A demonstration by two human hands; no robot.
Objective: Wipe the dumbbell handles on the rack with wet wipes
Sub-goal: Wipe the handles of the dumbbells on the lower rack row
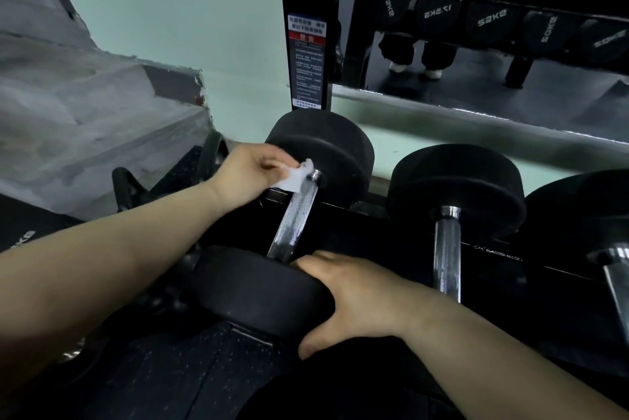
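Observation:
A black dumbbell lies on the low rack (374, 242) with a knurled chrome handle (294, 218) running from its far head (326, 150) to its near head (252, 287). My left hand (250, 171) pinches a white wet wipe (292, 178) against the far end of that handle, beside the far head. My right hand (357, 297) grips the right side of the near head, fingers over its top edge and thumb below.
A second dumbbell (449, 215) and a third (609, 249) lie to the right on the rack. Behind stands a rack post with a warning label (305, 62) and a mirror (493, 45) reflecting more dumbbells. Grey steps (85, 120) rise at left.

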